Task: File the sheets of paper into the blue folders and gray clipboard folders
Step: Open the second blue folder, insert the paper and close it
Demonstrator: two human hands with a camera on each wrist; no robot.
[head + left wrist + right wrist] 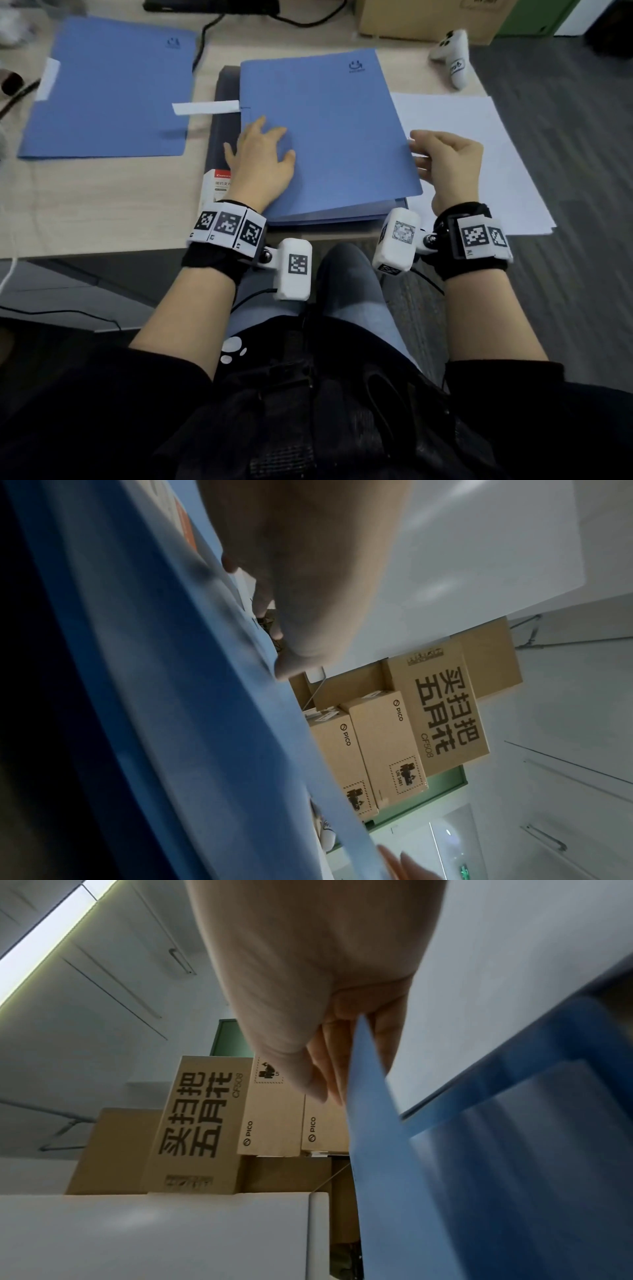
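Note:
A blue folder (335,137) lies closed on top of a stack that rests on a gray clipboard folder (224,113). My left hand (263,150) lies flat on the cover's left part, fingers spread; in the left wrist view its fingers (308,588) press on the blue cover (154,696). My right hand (419,150) has curled fingers pinching the cover's right edge. In the right wrist view the blue cover edge (377,1123) stands slightly lifted in front of the fingers (329,1064). A pile of white sheets (472,154) lies to the right. A second blue folder (106,89) lies at the far left.
A white controller (452,54) sits at the desk's back right, near a cardboard box (428,17). A black cable (202,41) runs between the folders. A small white packet (214,188) pokes out under the stack. The desk's front edge is just below my wrists.

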